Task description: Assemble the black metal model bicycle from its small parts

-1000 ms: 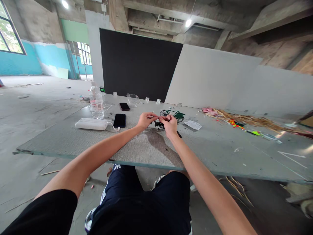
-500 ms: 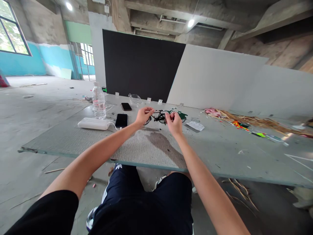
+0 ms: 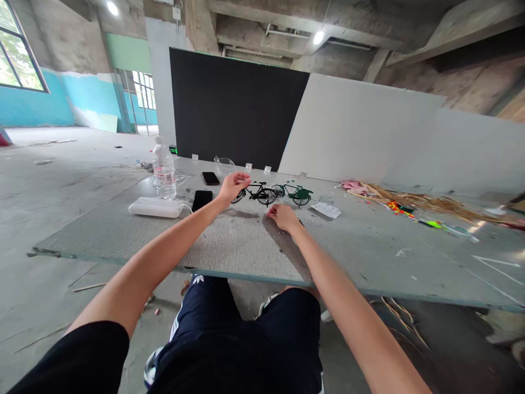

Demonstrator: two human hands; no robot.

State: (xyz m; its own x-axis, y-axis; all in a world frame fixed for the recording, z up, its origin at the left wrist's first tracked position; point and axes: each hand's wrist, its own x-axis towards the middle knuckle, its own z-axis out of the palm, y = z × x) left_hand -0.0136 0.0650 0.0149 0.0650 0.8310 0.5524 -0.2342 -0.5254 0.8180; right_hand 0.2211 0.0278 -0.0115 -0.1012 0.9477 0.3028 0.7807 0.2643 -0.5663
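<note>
A small black model bicycle point(image 3: 259, 195) stands upright on or just above the table; which of the two I cannot tell. My left hand point(image 3: 233, 187) is closed at its handlebar end, thumb and fingers pinched together there. Below the rear wheel, my right hand point(image 3: 284, 218) is low over the table, fingertips pressed together. Whatever those fingertips hold, if anything, is hidden. A dark tip shows beside the right hand. Just behind stands a green model bicycle point(image 3: 293, 192) with a box-like load over its rear wheel.
A white power bank point(image 3: 153, 207), two phones, the nearer one point(image 3: 202, 200), and a plastic bottle point(image 3: 164, 174) are on the left of the table point(image 3: 229, 246). A paper slip point(image 3: 326, 210) lies right of the bicycles. Dry stalks point(image 3: 394, 196) are piled farther right.
My right hand has left the black bicycle's rear and come down toward the table. My left hand has moved slightly left and up, still at the handlebar end.
</note>
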